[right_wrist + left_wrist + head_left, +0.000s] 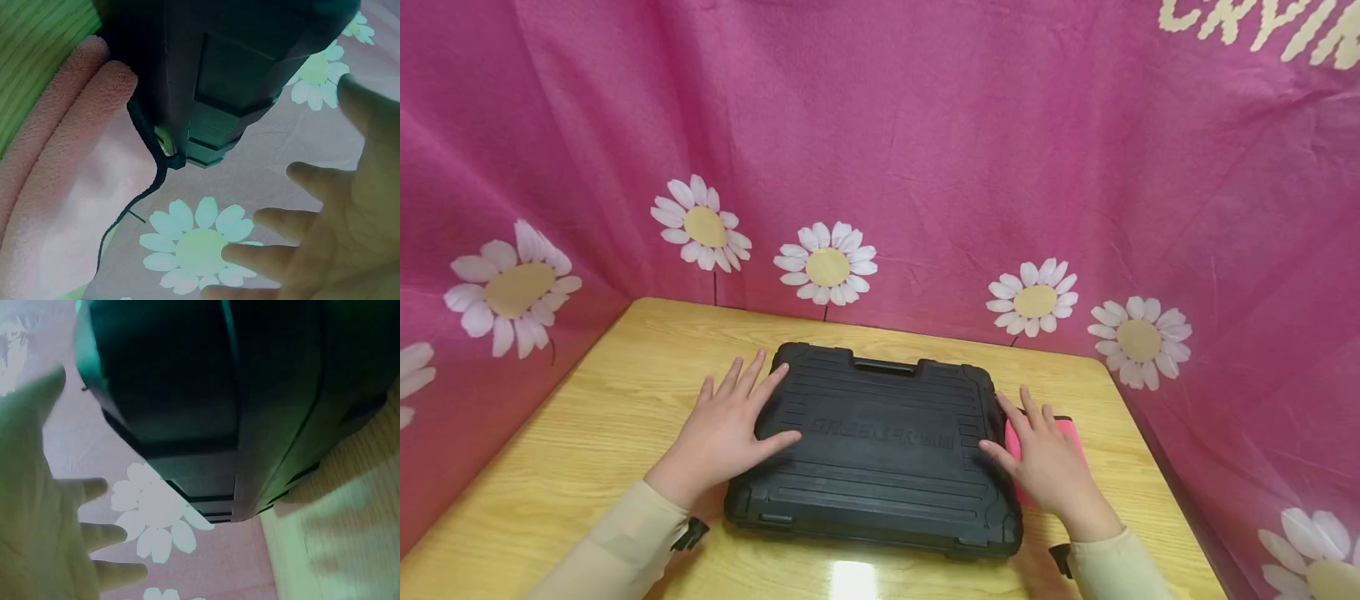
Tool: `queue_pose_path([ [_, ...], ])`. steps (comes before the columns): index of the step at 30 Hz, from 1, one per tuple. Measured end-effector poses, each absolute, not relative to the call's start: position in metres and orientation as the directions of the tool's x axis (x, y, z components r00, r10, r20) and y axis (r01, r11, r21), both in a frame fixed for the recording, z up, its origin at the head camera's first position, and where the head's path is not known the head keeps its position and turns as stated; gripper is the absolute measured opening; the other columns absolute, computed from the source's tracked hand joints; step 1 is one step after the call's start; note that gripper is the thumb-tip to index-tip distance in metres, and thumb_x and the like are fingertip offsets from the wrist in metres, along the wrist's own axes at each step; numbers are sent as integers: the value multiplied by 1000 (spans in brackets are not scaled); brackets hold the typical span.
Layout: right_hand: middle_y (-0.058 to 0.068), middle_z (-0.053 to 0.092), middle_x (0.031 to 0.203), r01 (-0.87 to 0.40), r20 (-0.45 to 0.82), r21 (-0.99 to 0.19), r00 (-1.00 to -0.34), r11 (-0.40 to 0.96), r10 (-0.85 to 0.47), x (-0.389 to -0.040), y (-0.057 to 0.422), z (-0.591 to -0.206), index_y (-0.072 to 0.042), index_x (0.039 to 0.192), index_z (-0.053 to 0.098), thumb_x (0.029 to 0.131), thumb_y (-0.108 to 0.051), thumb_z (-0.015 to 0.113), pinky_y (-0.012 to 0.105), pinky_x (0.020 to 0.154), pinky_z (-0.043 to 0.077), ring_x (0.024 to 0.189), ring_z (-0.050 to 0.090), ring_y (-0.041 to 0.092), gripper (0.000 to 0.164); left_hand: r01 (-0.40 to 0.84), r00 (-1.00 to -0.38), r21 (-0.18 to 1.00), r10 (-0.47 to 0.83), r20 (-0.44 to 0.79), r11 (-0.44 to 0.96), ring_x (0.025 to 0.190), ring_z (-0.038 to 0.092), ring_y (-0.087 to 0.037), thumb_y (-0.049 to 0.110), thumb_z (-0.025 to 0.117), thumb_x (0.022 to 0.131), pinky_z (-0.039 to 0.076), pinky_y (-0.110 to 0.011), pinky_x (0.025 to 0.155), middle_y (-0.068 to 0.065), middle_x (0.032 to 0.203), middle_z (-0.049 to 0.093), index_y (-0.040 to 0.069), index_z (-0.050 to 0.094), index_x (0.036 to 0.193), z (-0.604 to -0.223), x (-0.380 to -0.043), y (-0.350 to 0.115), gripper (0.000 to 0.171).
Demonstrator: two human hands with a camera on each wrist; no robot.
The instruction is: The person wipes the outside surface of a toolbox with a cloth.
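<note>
The black case lies on the table, between both hands, its handle at the far edge. The left hand is located at the case's left side, the right hand at its right side. Each has fingers extended and spread, gripping nothing. The pink cloth is located immediately right of the case.
</note>
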State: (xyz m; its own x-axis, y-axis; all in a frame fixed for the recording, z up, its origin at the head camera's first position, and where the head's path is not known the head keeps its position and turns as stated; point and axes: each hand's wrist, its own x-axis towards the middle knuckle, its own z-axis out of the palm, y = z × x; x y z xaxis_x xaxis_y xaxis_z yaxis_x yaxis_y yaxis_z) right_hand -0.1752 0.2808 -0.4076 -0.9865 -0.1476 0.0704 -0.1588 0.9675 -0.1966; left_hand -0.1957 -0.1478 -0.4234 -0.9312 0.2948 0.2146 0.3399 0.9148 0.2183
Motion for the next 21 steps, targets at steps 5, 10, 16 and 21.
queue_pose_path([
  [5,31,45,154,-149,144,-248,-983,957,-116,-176,286,-409,-6,154,46,98,-43,68,68,103,46,135,49,56,71,342,-922,258,269,279,904,136,54,-44,50,71,93,40,-66,112,-21,151,54,6,51,150,-422,-197,-150,75],
  [10,28,58,141,-99,173,-297,-984,950,-49,-176,294,-412,-2,144,55,99,-33,69,65,101,49,129,57,49,56,322,-928,351,221,299,879,124,64,-38,33,73,96,51,-57,104,-18,133,67,3,62,138,-422,-197,-155,52],
  [16,27,64,132,-43,95,-327,-995,944,-12,-176,308,-415,-1,136,63,101,-29,66,64,99,50,121,62,47,46,257,-958,494,152,243,831,128,61,-39,32,66,101,49,-58,105,-19,136,65,2,62,138,-429,-197,-161,47],
  [21,29,63,133,-36,8,-309,-999,950,-35,-176,317,-425,1,133,64,98,-27,69,65,100,50,121,62,49,45,190,-981,618,120,153,763,125,61,-42,33,59,105,49,-59,104,-23,142,59,0,56,142,-438,-193,-162,50],
])
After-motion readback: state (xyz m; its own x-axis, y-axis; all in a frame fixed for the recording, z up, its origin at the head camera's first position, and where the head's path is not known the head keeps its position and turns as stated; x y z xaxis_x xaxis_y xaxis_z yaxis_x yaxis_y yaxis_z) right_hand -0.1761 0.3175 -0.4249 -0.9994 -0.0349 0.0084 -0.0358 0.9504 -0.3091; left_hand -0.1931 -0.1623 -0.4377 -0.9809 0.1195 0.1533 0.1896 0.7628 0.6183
